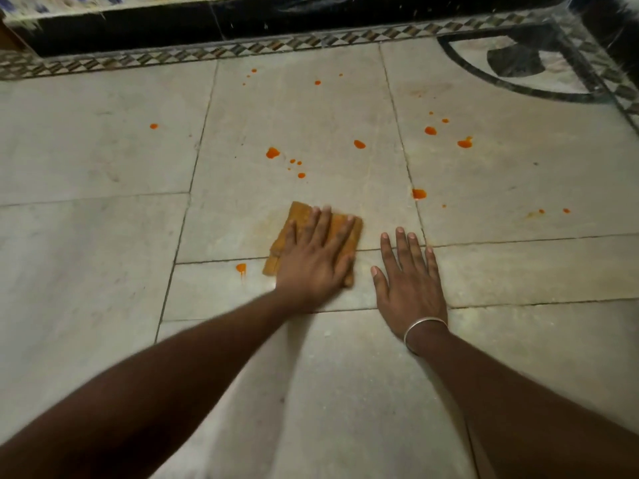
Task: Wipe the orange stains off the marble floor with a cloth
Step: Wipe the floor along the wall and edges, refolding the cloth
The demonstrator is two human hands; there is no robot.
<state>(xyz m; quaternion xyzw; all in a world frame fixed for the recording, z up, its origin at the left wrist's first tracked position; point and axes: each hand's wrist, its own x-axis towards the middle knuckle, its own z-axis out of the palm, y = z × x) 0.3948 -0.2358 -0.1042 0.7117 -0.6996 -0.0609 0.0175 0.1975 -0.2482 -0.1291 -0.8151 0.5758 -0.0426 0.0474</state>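
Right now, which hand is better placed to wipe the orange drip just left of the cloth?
Left. The left hand presses flat on the cloth, and the orange drip sits just off its left edge. The right hand rests bare on the marble floor on the cloth's other side.

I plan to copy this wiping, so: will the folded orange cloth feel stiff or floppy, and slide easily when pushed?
The cloth is probably soft and floppy: it lies folded in flat layers under the left hand. It likely slides easily, since the marble floor looks smooth and a faint smear lies beside it.
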